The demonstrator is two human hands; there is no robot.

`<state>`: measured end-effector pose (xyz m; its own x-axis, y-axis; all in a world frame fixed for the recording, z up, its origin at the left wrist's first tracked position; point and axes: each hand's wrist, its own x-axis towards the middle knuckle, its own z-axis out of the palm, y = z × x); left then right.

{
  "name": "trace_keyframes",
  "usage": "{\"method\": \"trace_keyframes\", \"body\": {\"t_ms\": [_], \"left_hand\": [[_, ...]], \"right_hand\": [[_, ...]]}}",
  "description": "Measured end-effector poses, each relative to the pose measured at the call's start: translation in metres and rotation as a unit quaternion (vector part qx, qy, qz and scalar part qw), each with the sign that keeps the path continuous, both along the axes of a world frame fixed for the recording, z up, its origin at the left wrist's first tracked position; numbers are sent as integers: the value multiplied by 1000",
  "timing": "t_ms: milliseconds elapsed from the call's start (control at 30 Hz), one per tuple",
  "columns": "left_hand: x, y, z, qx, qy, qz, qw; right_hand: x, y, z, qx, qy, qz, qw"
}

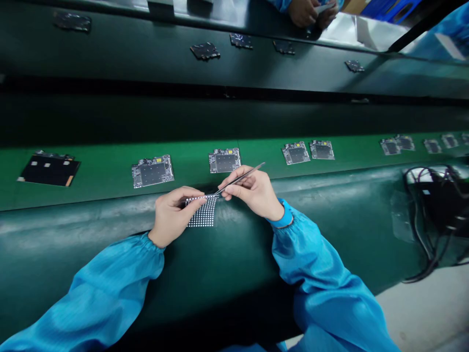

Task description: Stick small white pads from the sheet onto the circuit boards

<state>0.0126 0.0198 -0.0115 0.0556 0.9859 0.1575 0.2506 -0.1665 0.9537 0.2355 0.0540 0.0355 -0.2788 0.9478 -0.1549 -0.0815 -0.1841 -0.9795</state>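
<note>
My left hand (175, 215) pinches the upper left part of a sheet of small white dots (202, 214), which hangs over the dark green bench edge. In my right hand (252, 190) is a pair of tweezers (242, 177), gripped between thumb and fingers. The tweezer tips meet the top edge of the dotted sheet; whether a dot is between them is too small to tell. Just beyond my right hand lies a circuit board (224, 160) with a yellow square on it. Another circuit board (152, 171) rests to its left on the green belt.
On the green belt (256, 146), more boards (296, 153) lie to the right, and a black panel (49, 168) lies at the left. Black cables (417, 215) hang at the right. Boards (205, 51) also lie on the far surface, where another person's hands (304, 12) show.
</note>
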Motion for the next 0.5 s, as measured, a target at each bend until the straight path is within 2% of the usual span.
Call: {"method": "trace_keyframes", "body": {"t_ms": [367,500], "left_hand": [[0,0,0,-3,4,3,1000],[0,-1,0,-7,12,7,1000]], "right_hand": [[1,-1,2,8,-1,-3,1000],[9,23,-9,55,-12,-72,996]]}}
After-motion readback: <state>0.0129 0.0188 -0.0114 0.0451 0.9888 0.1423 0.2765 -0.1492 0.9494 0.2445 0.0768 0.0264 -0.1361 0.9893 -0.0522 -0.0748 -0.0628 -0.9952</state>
